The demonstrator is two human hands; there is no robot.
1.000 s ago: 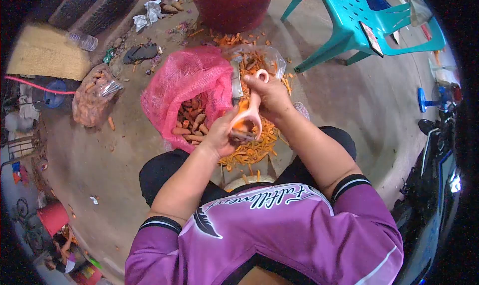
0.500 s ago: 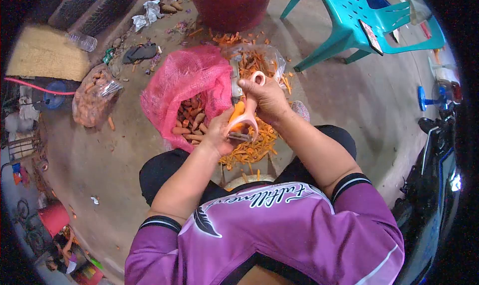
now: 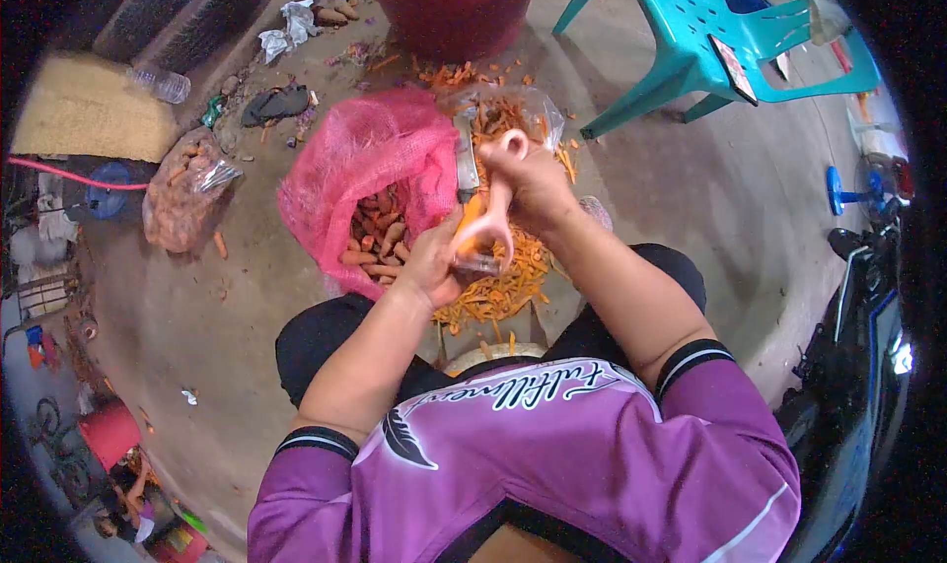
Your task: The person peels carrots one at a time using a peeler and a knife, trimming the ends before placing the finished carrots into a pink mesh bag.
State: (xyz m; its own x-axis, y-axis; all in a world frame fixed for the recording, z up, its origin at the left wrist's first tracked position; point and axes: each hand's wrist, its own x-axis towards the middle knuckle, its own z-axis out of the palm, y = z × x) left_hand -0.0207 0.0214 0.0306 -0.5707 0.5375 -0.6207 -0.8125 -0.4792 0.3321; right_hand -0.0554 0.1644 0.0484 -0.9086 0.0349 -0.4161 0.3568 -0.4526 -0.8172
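My right hand (image 3: 541, 190) is wrapped around the handle of a pale pink Y-shaped peeler (image 3: 499, 203), with the ring at its end showing past my thumb. Its forked head lies over a peeled orange carrot (image 3: 473, 211), which my left hand (image 3: 432, 264) grips low down, fingers closed. Much of the carrot is hidden by the hand and the peeler. Below both hands spreads a pile of orange peelings (image 3: 508, 292). Just left of it, a pink mesh sack (image 3: 340, 159) gapes, showing unpeeled carrots (image 3: 380, 238) inside.
Beyond my hands lie a clear plastic bag (image 3: 547, 114) with orange pieces and a grey metal blade (image 3: 466, 154). A dark red tub (image 3: 454, 16) stands farther off. A teal plastic chair (image 3: 681, 45) is at upper right, another bag of carrots (image 3: 182, 198) at left.
My right hand and the peeler have shifted slightly up and away from my body along the carrot. My left hand has stayed nearly in place around the carrot.
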